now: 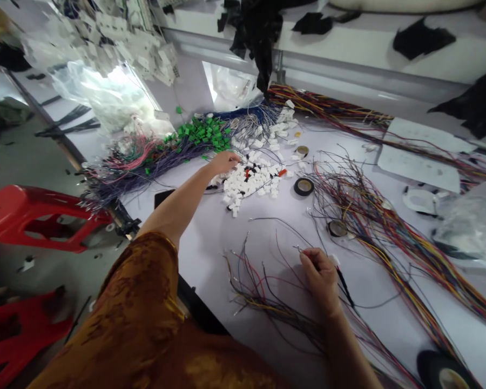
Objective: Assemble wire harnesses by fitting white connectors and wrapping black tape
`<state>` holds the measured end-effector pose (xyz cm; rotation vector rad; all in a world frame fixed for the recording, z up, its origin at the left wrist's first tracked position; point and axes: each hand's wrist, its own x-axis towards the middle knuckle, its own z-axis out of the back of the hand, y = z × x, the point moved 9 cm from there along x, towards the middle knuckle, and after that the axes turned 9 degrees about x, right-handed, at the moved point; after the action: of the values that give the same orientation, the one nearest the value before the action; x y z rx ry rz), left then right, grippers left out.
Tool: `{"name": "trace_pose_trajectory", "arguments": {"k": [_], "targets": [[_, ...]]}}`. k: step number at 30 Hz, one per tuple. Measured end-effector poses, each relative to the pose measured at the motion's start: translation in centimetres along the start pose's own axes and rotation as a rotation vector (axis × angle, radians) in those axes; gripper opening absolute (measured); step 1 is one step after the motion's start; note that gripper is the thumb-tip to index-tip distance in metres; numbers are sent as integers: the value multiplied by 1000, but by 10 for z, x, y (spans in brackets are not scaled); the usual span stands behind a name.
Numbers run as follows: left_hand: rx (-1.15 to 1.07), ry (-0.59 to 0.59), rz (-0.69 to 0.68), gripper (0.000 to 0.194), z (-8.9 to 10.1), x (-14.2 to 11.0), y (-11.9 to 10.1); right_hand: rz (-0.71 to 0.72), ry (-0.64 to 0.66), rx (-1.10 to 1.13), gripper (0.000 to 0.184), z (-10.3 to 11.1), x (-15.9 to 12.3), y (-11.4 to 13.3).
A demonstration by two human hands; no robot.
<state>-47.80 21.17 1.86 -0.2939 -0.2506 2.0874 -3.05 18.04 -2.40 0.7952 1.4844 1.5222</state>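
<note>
1. The left hand (224, 162) reaches out across the table, its fingers curled downward. It sits at the edge of the heap of white plastic connectors (249, 183), just beside them. Whether those fingers are pressed on anything or pinching a piece, I cannot tell.
2. The right hand (319, 281) is closed in a pinch, thumb and forefinger pressed together on a thin wire (298, 249) whose bare tip sticks out past the fingers, toward the upper left.
3. Just below that hand, a loose spray of coloured wires (267, 302) fans across the white work table (210, 270), with some strands running under the wrist.
4. A small black-and-white item (342, 281) lies just beyond the right hand; it is too unclear to name.
5. Beyond the left hand lie a mass of wires with green connectors (202, 135) and a dark wire bundle (137, 167).
6. To the right, a long multicoloured wire bundle (389, 237) sweeps down the table, well apart from the left hand, and a black tape roll (303, 187) sits near the white heap.
</note>
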Motion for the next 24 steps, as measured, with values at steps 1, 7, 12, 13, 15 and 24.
{"name": "trace_pose_trajectory", "arguments": {"k": [1,7,12,13,15,24], "targets": [[10,20,-3,30,0,2,-2,-1,3,4,24,0,0,0],[97,198,-57,30,-2,8,-11,1,41,-31,23,-3,-1,0],[158,80,-114,53,4,12,-22,12,51,-36,24,-3,0,-1],[163,60,-129,53,3,13,-25,14,52,-36,24,-3,0,-2],[183,37,-144,49,-1,17,-31,18,51,-37,24,-3,0,-2],[269,82,-100,18,-12,41,-34,14,43,-44,22,-1,-1,-6]]}}
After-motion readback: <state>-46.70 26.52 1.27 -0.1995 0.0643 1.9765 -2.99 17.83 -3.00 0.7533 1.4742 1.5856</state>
